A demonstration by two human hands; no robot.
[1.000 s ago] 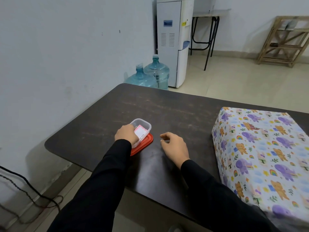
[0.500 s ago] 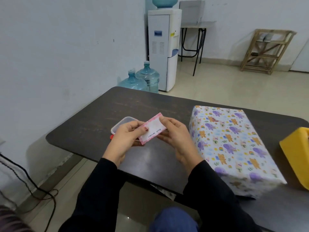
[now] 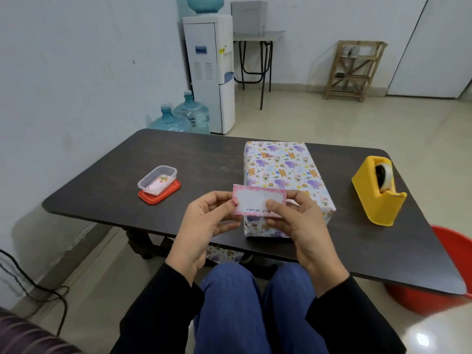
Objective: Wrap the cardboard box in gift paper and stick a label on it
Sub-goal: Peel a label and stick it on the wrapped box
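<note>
The box (image 3: 281, 169), wrapped in white paper with cartoon animals, lies on the dark table (image 3: 204, 159). A pink-bordered white label (image 3: 255, 199) with handwriting is held up in front of the box's near end. My left hand (image 3: 207, 221) pinches its left edge and my right hand (image 3: 296, 223) pinches its right lower edge. The label hangs in the air, apart from the box.
A small clear tub (image 3: 157, 180) with more labels sits on its red lid (image 3: 159, 196) at the left. A yellow tape dispenser (image 3: 378, 192) stands at the right. A red bucket (image 3: 454, 251) is on the floor by the table's right corner. A paper scrap (image 3: 223, 254) lies under the table.
My left hand took a label out of the tub. Both hands now hold it level in front of the box, and my view has pulled back and swung right.
</note>
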